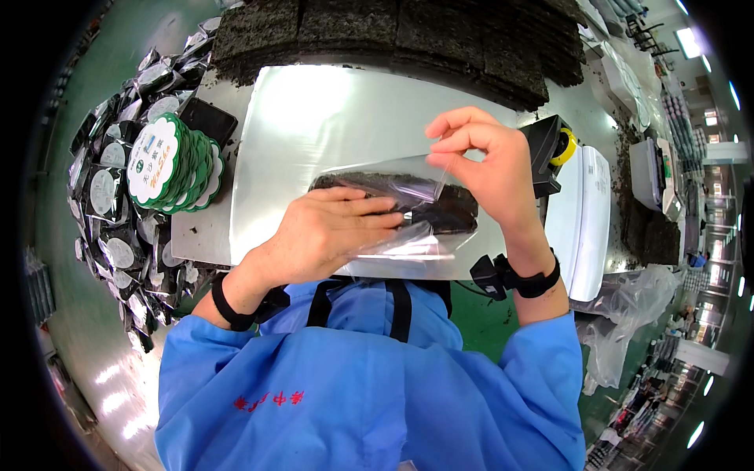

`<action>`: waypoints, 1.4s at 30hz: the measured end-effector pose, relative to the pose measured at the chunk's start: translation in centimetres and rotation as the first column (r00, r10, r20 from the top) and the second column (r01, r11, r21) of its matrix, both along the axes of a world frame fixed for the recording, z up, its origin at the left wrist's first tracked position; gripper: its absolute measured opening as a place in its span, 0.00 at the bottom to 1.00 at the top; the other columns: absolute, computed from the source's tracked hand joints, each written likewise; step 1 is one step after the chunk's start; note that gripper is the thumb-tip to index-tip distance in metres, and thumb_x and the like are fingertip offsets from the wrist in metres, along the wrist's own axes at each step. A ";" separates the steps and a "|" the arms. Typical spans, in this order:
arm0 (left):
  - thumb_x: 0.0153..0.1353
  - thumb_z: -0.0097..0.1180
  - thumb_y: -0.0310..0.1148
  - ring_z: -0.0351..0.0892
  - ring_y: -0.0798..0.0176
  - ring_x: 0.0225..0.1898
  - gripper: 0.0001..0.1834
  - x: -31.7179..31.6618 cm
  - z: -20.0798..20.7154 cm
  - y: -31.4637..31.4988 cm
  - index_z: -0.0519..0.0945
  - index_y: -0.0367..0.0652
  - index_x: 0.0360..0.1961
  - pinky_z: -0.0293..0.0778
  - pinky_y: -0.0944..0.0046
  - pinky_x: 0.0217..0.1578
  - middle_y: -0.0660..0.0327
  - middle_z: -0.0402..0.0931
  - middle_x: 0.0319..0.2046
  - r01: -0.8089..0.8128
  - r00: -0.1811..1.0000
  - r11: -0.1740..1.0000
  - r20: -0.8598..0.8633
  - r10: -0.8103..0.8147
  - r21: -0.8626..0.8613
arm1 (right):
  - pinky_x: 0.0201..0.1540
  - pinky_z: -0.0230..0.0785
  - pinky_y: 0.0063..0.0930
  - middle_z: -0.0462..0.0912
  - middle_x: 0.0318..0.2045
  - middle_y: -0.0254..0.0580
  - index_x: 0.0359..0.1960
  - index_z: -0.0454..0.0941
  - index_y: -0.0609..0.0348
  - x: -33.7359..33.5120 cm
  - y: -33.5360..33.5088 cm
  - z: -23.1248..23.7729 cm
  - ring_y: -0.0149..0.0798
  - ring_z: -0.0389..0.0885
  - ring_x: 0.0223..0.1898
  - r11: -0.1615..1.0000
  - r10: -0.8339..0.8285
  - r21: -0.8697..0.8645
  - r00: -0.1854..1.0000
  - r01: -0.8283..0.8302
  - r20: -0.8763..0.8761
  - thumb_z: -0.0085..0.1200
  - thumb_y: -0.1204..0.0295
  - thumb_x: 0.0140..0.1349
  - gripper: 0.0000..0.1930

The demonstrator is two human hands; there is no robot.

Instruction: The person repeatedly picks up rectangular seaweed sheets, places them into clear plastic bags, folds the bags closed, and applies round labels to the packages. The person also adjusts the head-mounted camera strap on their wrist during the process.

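A dark, flat bundle of pressed sheets, like dried seaweed [455, 210], lies on the light, shiny work surface in front of me. Clear plastic film [408, 250] wraps partly around it, with loose folds along the near and far sides. My left hand [322, 231] rests flat on the film over the bundle's left half, fingers stretched out. Raised over the right end, my right hand [491, 157] pinches an edge of the film between thumb and fingers and lifts it. The bundle's left end is partly covered by my left hand.
Stacked dark sheets [353, 27] line the far edge. To the left are scalloped green-and-white labels [153, 161], a black phone-like slab [210, 118] and a heap of wrapped packages [102, 192]. A black tape dispenser [542, 161] with yellow tape and a white box-like object [593, 212] stand right.
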State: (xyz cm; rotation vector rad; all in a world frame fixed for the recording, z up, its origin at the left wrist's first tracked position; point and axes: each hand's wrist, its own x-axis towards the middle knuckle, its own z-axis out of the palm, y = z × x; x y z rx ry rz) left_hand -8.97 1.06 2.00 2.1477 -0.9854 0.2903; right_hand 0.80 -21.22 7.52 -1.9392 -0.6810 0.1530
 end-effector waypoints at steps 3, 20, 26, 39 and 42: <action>0.48 0.60 0.25 0.79 0.59 0.55 0.15 -0.6 -0.2 0.0 0.84 0.44 0.40 0.74 0.58 0.52 0.62 0.82 0.48 0.039 0.999 0.999 -0.010 -0.039 0.012 | 0.41 0.72 0.21 0.80 0.36 0.37 0.39 0.78 0.66 0.9 0.4 -1.2 0.26 0.76 0.33 0.975 0.069 0.223 0.909 0.026 -0.410 0.57 0.88 0.51 0.12; 0.50 0.67 0.40 0.80 0.55 0.41 0.17 1.1 0.7 0.3 0.82 0.41 0.37 0.74 0.57 0.40 0.57 0.82 0.39 -0.147 0.987 0.988 0.061 0.150 -0.051 | 0.40 0.74 0.21 0.87 0.32 0.41 0.43 0.77 0.68 -5.7 -1.6 -2.6 0.29 0.84 0.33 0.999 -0.018 -0.031 0.958 0.009 -0.285 0.61 0.83 0.55 0.13; 0.45 0.71 0.38 0.79 0.57 0.28 0.14 0.5 0.3 -0.1 0.80 0.44 0.28 0.72 0.61 0.27 0.60 0.79 0.26 -0.565 0.824 0.822 0.107 0.557 0.075 | 0.40 0.74 0.19 0.88 0.28 0.41 0.41 0.76 0.71 -4.3 -1.1 -1.4 0.25 0.83 0.33 0.989 -0.091 -0.145 0.900 0.032 -0.427 0.62 0.81 0.53 0.13; 0.56 0.64 0.24 0.81 0.71 0.32 0.12 5.6 1.0 0.7 0.83 0.32 0.42 0.76 0.73 0.35 0.60 0.84 0.31 -0.374 0.420 0.892 -0.904 -0.080 -0.253 | 0.41 0.70 0.20 0.81 0.32 0.36 0.49 0.73 0.64 -1.9 -2.8 -2.9 0.25 0.76 0.33 0.993 -0.113 -0.004 0.900 0.122 -0.420 0.64 0.79 0.50 0.22; 0.55 0.64 0.24 0.81 0.72 0.32 0.11 4.9 0.5 0.8 0.84 0.34 0.40 0.75 0.72 0.32 0.59 0.84 0.29 -0.373 0.451 0.908 -0.893 -0.003 -0.191 | 0.38 0.68 0.18 0.79 0.25 0.31 0.41 0.75 0.63 -1.9 -2.0 -2.4 0.23 0.74 0.27 0.992 -0.107 -0.098 0.927 0.077 -0.360 0.59 0.80 0.50 0.15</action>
